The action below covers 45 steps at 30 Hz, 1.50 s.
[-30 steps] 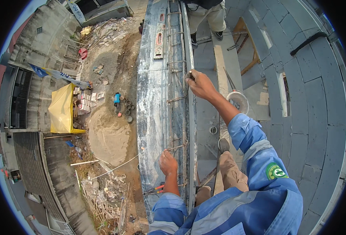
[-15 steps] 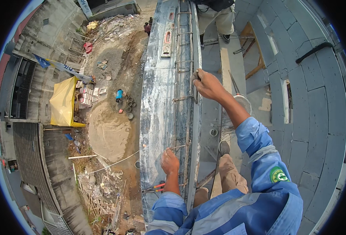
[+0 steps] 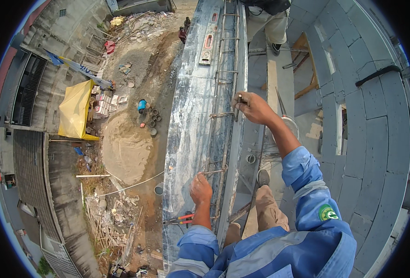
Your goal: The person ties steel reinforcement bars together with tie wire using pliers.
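Observation:
My left hand (image 3: 201,190) is closed at the end of a thin steel crossbar (image 3: 215,171) of a long rebar frame (image 3: 218,97). This frame lies along a grey, mortar-smeared beam form (image 3: 182,125). Pinched in the fingers of my right hand (image 3: 253,108), at the form's raised side edge, is a short dark metal bar (image 3: 239,112). It stands across the edge, near a crossbar wrapped with tie wire (image 3: 221,114). Beside my left wrist lie pincers with red-orange handles (image 3: 185,217). Farther up the beam rests a spirit level (image 3: 208,42).
A person in light trousers (image 3: 272,30) stands at the far end beside the beam. Planks (image 3: 279,78) and a bucket (image 3: 288,129) are below on the right, by a grey block wall (image 3: 367,116). The left side drops to ground with a sand heap (image 3: 126,148) and yellow tarp (image 3: 75,111).
The view has tilted slightly. My right hand has turned, and the dark bar now shows more plainly in its fingers. My left hand stays at the same crossbar.

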Tool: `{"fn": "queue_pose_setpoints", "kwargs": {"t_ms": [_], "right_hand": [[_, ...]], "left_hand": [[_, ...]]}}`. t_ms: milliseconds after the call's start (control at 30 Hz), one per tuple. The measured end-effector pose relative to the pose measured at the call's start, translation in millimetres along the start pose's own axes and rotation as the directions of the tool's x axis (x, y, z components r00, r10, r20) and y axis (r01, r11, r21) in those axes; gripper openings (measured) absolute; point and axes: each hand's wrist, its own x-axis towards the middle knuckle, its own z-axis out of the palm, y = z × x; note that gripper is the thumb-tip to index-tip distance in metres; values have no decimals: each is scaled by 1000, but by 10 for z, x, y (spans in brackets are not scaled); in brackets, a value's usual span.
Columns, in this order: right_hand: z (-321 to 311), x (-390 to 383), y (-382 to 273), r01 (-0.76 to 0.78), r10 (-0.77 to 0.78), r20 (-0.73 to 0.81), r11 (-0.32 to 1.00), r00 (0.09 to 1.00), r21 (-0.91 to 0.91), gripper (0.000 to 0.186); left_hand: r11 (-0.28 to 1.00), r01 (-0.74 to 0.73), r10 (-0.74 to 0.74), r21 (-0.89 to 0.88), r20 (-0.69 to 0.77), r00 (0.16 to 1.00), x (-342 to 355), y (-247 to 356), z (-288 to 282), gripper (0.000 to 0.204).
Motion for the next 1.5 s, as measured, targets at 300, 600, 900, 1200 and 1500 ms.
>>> {"fn": "queue_pose_setpoints", "kwargs": {"t_ms": [300,600,900,1200,1500], "right_hand": [[-162,337,-75,36,-47,124,996,991,86,10],[-248,454,-232,72,-63,321,997,945,-15,11],[-83,396,267,134,-136,-9,988,991,-78,15],[-203,652,471,34,-63,-296,994,953,-100,16],[-178,1035,664,10,-26,-402,999,915,-42,16]], "left_hand": [[999,34,-34,-42,0,999,-10,-3,8,50],[999,30,-29,-29,15,999,-17,32,-32,49],[999,29,-29,-12,6,1000,-14,-2,16,51],[999,33,-33,1,13,999,4,11,2,49],[991,-83,87,109,-31,996,-31,-135,83,44]]}}
